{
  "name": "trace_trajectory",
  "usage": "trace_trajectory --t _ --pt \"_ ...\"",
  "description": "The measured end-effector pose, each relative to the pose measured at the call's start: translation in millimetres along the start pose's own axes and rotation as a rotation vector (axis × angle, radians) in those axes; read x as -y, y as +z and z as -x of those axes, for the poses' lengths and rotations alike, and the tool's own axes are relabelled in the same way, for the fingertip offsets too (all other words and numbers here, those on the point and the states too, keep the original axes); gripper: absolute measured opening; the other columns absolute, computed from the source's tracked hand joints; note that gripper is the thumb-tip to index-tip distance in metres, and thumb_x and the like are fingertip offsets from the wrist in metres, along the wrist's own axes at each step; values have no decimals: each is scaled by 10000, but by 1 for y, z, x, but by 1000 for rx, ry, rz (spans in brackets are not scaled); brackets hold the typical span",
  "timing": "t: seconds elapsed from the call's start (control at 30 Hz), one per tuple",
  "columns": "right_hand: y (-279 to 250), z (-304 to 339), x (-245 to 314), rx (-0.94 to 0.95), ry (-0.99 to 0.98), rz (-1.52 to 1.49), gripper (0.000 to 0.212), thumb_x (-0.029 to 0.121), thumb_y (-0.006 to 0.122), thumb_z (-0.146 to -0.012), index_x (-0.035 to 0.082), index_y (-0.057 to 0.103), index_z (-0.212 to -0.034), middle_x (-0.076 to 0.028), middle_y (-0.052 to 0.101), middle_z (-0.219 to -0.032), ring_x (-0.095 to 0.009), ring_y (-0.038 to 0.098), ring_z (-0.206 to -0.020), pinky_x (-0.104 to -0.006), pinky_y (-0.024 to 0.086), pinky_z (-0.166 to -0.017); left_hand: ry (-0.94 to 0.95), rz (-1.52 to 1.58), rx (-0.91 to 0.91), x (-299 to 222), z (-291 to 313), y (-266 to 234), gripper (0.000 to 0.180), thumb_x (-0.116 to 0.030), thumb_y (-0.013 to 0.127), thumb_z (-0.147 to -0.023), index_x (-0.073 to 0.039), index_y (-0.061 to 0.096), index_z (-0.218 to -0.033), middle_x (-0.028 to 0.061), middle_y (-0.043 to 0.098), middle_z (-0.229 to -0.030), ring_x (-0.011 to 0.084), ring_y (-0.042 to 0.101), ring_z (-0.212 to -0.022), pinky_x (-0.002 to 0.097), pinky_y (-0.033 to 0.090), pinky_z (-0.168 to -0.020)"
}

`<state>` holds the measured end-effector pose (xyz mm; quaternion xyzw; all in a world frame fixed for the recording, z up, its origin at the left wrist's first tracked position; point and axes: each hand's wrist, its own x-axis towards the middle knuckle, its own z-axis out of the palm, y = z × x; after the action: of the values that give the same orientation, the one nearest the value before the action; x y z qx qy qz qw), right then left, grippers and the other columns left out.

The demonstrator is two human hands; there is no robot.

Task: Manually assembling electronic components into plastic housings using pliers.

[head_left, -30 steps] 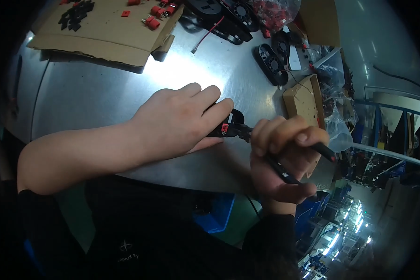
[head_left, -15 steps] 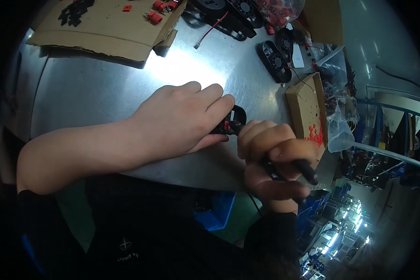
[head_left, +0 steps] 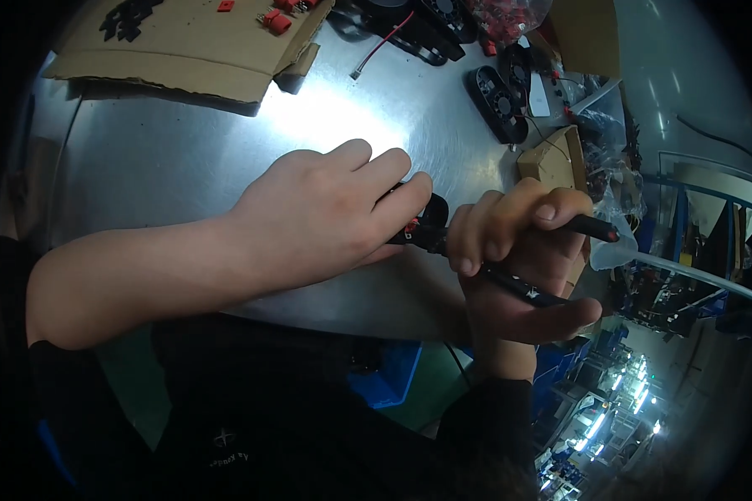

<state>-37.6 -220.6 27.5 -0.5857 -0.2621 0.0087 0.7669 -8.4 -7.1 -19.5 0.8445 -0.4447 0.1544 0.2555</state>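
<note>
Black part (head_left: 437, 210) below and right of the cardboard sheet (head_left: 163, 71)
I curl my left hand (head_left: 326, 204) around it, presumably to brace it; my right hand (head_left: 522, 249) loosely grips spread-handled pliers (head_left: 430, 239), nose by its red piece (head_left: 410, 225).

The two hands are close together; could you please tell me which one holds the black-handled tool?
The right hand holds the black-handled tool; the left hand instead grips a black part by the tool's tip.

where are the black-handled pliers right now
In the head view, the black-handled pliers are right of centre, held in the right hand, their tip close to the left hand.
</note>
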Motion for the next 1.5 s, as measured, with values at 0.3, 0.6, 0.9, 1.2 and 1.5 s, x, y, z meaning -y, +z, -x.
trace_trajectory --t 0.3,0.6,0.9,1.2,1.5 --pt "8 5 6 -14 93 42 788 755 661 -834 96 420 -1194 -105 499 -887 -191 525 -737 -327 472 -670 33 -22 -35 0 -1 1 370 -266 765 -797 -73 623 -1080 30 565 -949 153 591 -814 233 503 -559" --pt "6 18 -14 76 -93 135 493 443 731 -902 162 414 -1154 -118 506 -913 -226 489 -764 -407 422 -740 -12 -182 -58 4 -3 7 260 -202 720 -823 -77 611 -1023 39 564 -937 157 611 -824 238 531 -601" --pt "-9 -2 -19 71 -61 -84 507 537 626 -900 160 409 -1160 -99 484 -877 -205 489 -700 -360 422 -660 -66 99 40 11 0 3 508 -362 818 -810 -70 573 -1147 61 583 -989 222 645 -873 320 569 -709" --pt "-23 -12 -10 162 86 -240 473 492 614 -953 152 443 -1233 -48 455 -842 -150 470 -649 -310 382 -579 39 241 85 20 -3 2 584 -356 820 -816 -71 583 -1267 85 586 -1039 256 633 -923 363 542 -742" --pt "-13 0 -12 -236 55 -446 428 588 606 -940 231 461 -1125 -27 444 -794 -158 442 -596 -320 340 -588 -5 334 22 21 -4 2 556 -380 789 -839 -75 561 -1243 91 557 -1071 260 629 -944 370 550 -794"
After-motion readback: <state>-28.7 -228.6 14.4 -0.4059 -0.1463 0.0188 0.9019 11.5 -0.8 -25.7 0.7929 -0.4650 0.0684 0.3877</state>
